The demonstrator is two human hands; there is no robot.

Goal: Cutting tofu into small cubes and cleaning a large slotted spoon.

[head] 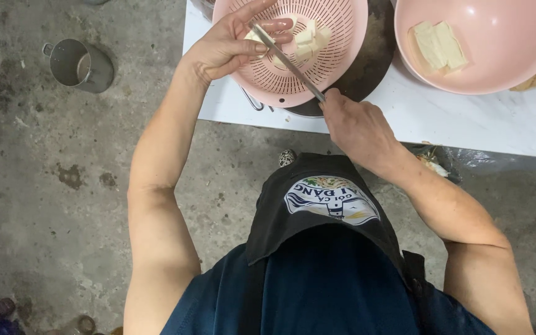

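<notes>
Hands meet over a pink colander (330, 62) at the top centre of the head view. The left hand (231, 46), reaching in from the upper left of the frame, hovers above the colander's near rim with fingers curled inward around a pale tofu block (257, 37); the block is mostly hidden behind the fingers, so only a sliver shows. The right hand (355, 124), lower and right of centre, is closed tight on the handle of a knife (286, 61), whose thin blade runs diagonally up and left from the fist to the left hand, its tip lying against the held block between thumb and fingers.

Inside the colander, just right of the left hand's fingertips, lie several cut tofu pieces (308, 38) in a small heap. The colander sits on a dark round board (373, 56), which rests on a white table (466, 118) filling the upper right of the frame. At the upper right corner a pink bowl (510, 62) holds two flat tofu slabs (438, 44), well apart from both hands.

On the grey concrete floor at the upper left stands a metal mug (82, 65). A dark apron (324, 205) covers the person's front at the bottom centre.
</notes>
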